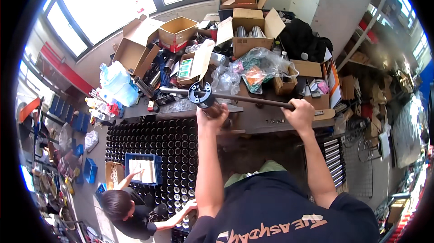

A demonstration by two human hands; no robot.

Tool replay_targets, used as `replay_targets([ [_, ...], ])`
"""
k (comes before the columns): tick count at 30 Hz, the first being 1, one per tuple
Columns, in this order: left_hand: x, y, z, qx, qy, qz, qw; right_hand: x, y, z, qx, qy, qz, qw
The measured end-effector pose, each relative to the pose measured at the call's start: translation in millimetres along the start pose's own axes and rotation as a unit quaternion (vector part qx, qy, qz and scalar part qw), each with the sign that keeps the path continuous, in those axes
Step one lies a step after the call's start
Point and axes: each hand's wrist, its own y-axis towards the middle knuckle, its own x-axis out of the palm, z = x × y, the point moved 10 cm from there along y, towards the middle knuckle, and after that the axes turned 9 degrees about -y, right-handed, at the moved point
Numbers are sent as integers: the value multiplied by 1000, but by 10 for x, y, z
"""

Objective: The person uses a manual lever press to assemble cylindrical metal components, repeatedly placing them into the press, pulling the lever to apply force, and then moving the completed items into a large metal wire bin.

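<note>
At frame centre, the cylinder (pixel 212 107) is being gripped by the left hand (pixel 212 117); the long rod (pixel 253 100) is being clenched by the right hand (pixel 298 113), best levered steadily.

The left hand (pixel 211 115) covers most of the brown cylinder (pixel 212 107) it grips; small bits (pixel 271 120) at four o'clock are too tiny to identify.

Head fisheye, looking steeply down, close above workbench (pixel 253 121).
</note>
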Motion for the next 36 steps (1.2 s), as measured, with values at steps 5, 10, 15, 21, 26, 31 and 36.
replay_targets([
  [5,126,146,-31,79,-67,26,994,288,-220,2076,51,-63,51,995],
  [10,326,-1065,-1011,110,6,-111,988,935,-1829,3182,112,-49,-181,976],
  [15,634,-1399,-1583,73,81,-317,942,1555,-3073,2728,255,-29,-372,892],
  [21,983,-1523,-1720,193,281,-325,882,2606,-2941,2278,298,41,-472,829],
  [26,1260,-1528,-1789,257,336,-339,840,3697,-2855,2266,379,226,-487,754],
  [31,1192,-1516,-1867,216,296,-378,851,3826,-2732,1744,401,331,-563,642],
  [36,1070,-1408,-2074,113,238,-417,870,3803,-2781,1597,394,336,-583,627],
])
